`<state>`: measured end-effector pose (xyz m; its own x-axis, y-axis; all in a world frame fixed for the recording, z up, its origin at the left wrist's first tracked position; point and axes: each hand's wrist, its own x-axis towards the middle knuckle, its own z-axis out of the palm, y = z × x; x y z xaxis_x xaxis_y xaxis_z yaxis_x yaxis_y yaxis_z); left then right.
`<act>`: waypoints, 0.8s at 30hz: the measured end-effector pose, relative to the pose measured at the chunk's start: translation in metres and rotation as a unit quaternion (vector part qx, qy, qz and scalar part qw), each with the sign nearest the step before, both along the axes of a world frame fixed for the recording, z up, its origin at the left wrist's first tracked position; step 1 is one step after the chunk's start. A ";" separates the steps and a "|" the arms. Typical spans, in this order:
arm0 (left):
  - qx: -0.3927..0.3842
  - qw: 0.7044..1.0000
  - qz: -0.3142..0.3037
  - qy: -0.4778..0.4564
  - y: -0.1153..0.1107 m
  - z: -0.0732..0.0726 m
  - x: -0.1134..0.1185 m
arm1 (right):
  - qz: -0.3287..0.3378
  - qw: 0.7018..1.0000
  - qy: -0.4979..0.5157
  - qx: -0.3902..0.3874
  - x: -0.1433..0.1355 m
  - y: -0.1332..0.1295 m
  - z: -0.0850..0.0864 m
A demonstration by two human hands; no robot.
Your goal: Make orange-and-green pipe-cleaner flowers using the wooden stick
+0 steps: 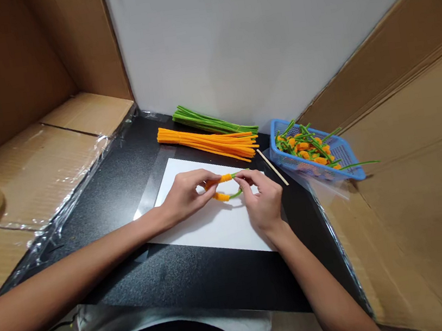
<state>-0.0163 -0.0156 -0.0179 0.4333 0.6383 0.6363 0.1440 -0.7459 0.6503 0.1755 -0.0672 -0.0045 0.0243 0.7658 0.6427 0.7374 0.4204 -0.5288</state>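
Between my two hands is a bent green pipe cleaner (235,194) with orange pipe cleaner (222,196) coiled round parts of it. My left hand (192,192) pinches the orange coiled part between thumb and fingertips. On the other side, my right hand (263,197) has its thumb and forefinger closed on the green stem. The piece is held just over a white sheet (214,231), and its far bend is partly hidden by my left fingers.
Bundles of orange pipe cleaners (205,142) and green pipe cleaners (210,119) lie behind the sheet. A thin pale stick (273,167) rests to the right. A blue basket (352,161) holds several orange and green pieces. Cardboard panels (423,170) flank the black table (172,287).
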 end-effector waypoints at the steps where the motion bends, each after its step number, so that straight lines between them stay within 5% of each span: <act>1: 0.005 1.000 -0.002 0.002 0.000 0.000 0.000 | 0.002 1.000 -0.004 0.001 0.000 0.000 0.000; 9: -0.025 1.000 -0.001 -0.011 0.000 -0.002 0.001 | -0.029 0.999 -0.041 0.016 0.008 0.004 0.003; 15: 0.017 1.000 -0.020 0.008 -0.001 0.000 0.000 | 0.047 0.997 -0.060 0.013 0.003 0.001 0.002; 24: -0.019 1.000 0.001 -0.005 0.003 -0.002 -0.002 | 0.023 0.990 0.103 -0.096 0.005 0.003 0.000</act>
<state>-0.0179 -0.0126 -0.0196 0.4259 0.6631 0.6155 0.1379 -0.7199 0.6802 0.1803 -0.0640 -0.0042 0.1021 0.8766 0.4703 0.5890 0.3277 -0.7387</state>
